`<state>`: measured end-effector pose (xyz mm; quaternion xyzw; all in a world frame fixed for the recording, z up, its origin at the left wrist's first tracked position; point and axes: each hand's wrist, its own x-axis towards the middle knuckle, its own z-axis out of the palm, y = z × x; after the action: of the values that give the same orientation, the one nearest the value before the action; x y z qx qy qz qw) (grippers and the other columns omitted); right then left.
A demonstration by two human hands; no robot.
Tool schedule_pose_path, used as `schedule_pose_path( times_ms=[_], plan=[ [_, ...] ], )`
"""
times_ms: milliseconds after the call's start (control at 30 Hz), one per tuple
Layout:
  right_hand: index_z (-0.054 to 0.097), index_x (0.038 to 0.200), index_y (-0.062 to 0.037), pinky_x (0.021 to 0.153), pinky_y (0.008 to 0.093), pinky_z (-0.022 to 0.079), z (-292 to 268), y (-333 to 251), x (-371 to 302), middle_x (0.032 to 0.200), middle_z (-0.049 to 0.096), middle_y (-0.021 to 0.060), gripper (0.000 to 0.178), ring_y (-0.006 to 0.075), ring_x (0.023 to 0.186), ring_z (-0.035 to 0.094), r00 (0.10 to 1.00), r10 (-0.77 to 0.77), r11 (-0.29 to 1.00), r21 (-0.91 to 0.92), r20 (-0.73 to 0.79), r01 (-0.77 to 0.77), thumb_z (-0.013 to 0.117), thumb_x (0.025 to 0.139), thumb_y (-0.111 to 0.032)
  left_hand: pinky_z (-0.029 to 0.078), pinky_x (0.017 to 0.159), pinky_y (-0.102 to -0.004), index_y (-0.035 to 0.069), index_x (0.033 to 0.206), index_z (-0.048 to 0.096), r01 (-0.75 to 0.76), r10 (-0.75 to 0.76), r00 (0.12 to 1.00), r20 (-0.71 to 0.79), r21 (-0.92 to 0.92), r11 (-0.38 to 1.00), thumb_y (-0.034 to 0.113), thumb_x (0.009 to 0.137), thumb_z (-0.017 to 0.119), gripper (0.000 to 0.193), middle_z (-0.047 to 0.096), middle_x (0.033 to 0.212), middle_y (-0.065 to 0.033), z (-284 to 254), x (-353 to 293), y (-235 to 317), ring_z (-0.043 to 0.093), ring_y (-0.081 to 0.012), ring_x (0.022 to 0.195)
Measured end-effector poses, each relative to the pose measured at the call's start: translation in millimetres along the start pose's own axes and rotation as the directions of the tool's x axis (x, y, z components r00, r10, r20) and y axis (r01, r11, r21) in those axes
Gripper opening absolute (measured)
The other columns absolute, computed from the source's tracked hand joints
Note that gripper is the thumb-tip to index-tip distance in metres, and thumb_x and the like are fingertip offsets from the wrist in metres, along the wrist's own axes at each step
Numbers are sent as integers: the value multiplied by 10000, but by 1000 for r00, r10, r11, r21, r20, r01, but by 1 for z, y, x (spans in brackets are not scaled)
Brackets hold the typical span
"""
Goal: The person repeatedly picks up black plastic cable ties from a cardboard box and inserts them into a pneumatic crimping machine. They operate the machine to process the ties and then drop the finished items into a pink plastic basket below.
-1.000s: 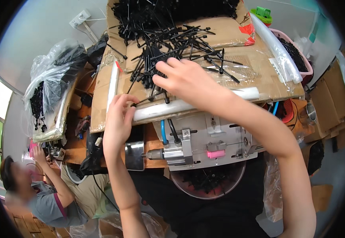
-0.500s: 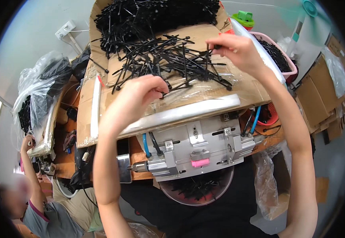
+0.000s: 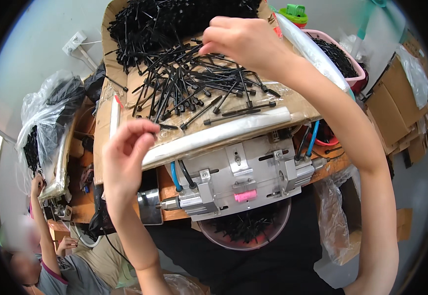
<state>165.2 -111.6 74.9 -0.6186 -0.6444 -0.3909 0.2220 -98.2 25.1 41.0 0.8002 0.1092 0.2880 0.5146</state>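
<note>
A spread of thin black rods with thicker heads lies on the cardboard sheet in front of me. Over the far part of this spread is my right hand, its fingers bent and pinched together at the rods; whatever they hold is hidden. My left hand is by the near left edge of the cardboard, fingers curled and thumb close to the index finger. A dark rod end shows beside those fingertips, but whether it is gripped is unclear. A white foam strip runs along the cardboard's near edge.
Below the cardboard stands a metal fixture with a pink block and blue hoses. Under it sits a basin of black parts. A pink basket is at right. At left, a co-worker's hand reaches to another box.
My right hand has moved left across the rods, from the right side to the far middle. My left hand has drawn back toward me and left. Rods lie differently near the foam strip.
</note>
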Motion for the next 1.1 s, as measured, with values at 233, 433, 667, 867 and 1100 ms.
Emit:
schedule_pose_path(
  times_ms=[233,433,667,867,1100],
  plan=[
    [664,1037,-22,603,252,415,-66,-12,-72,748,572,19,213,85,683,517,858,505,760,424,90,-492,587,982,-214,490,719,-299,-5,1228,612,-190,231,972,-31,470,862,-74,718,743,531,614,944,-113,76,-125,-17,574,-198,805],
    [652,980,-37,527,219,373,-106,-55,-123,713,558,-3,270,77,623,501,604,676,-71,853,422,-517,582,996,-298,443,782,-381,-57,1384,464,-172,92,983,157,626,760,12,725,758,725,570,967,-112,151,-174,-38,517,-286,858],
    [569,1240,24,608,223,403,-116,-80,-154,861,565,52,329,105,742,504,487,803,-172,916,343,-361,554,1012,-213,436,805,-391,-39,1401,454,-204,53,972,230,702,682,36,755,733,708,554,998,-106,160,-168,-43,507,-281,894],
    [653,1109,6,631,230,471,-108,-129,-178,863,633,81,267,134,737,577,629,751,106,905,199,-413,719,877,-108,443,827,-406,-38,1404,449,-201,32,963,266,636,745,27,756,737,712,550,1001,-125,154,-162,-42,510,-307,910],
    [537,1297,57,549,342,453,-63,-231,-213,714,545,95,610,229,595,530,776,537,583,520,331,-625,763,730,50,422,845,-418,52,1121,642,-320,339,937,81,582,747,-45,843,594,299,544,1019,-138,104,-41,-12,500,-323,952]
  ],
)
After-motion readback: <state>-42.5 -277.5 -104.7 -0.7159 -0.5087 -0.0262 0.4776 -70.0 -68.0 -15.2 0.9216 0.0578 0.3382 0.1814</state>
